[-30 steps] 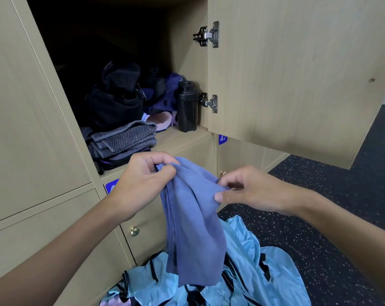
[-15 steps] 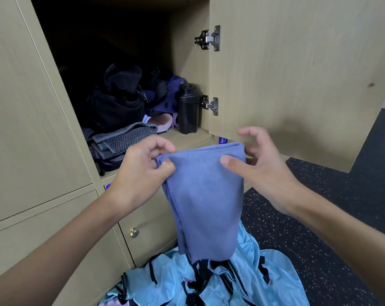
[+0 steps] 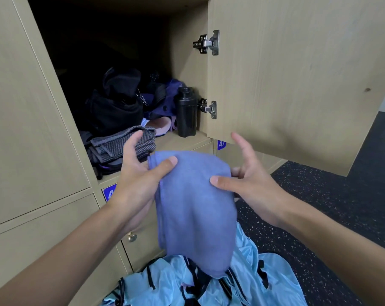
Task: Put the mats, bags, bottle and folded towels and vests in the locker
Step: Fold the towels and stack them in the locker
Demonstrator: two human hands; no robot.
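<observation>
Nearest me, the light blue vests [image 3: 209, 288] lie crumpled on the floor [image 3: 341, 206] at the foot of the lockers. Above them I hold the blue towel [image 3: 193, 206] between both hands, its folded top edge level between them and the rest hanging down until its lower end meets the vests. My left hand [image 3: 140, 173] pinches the top left corner, thumb pressed flat on the front and fingers tucked behind the cloth. My right hand [image 3: 246, 180] grips the right edge with the thumb on the front and the lower fingers behind, while its forefinger stands up straight and free of the cloth. The hands are apart, with the towel's width between them. Just past my left fingers, at the front of the open locker [image 3: 187, 62], the folded grey towel [image 3: 125, 142] sits on a dark pile. Behind it stands a black bag [image 3: 116, 107], with purple fabric [image 3: 169, 100] and something pink [image 3: 160, 125] to its right. The black bottle [image 3: 186, 111] is upright in the right-hand corner, beside the lower hinge [image 3: 208, 109]. The door [image 3: 297, 74] hangs open on the right.
</observation>
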